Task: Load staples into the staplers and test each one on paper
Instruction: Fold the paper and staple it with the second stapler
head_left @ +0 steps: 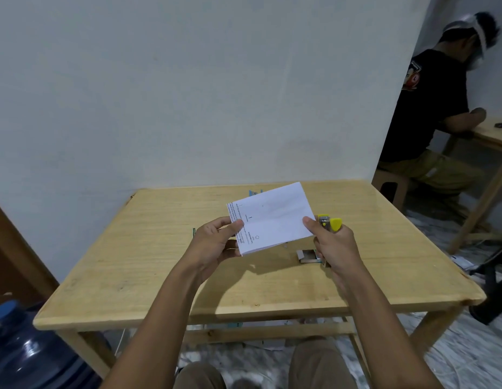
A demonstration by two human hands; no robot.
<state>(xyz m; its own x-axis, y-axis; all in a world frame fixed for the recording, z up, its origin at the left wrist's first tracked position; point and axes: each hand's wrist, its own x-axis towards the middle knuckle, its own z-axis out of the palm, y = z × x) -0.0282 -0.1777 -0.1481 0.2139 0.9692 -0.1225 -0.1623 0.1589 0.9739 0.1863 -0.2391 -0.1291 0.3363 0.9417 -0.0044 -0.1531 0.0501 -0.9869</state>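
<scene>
A folded white paper (275, 217) with some printed text is held up above the wooden table (148, 265). My left hand (216, 242) pinches its left edge between thumb and fingers. My right hand (332, 245) grips a small yellow stapler (329, 223), whose yellow tips and metal head stick out above the fist, while its thumb presses the paper's right edge. An open small box of staples (307, 256) lies on the table just left of my right wrist, partly hidden by the hand.
A teal object (255, 192) peeks out behind the paper near the table's far edge, close to the wall. A blue water jug (28, 349) stands at lower left. Another person (429, 113) sits at a second table at right. My knees are below the table's front edge.
</scene>
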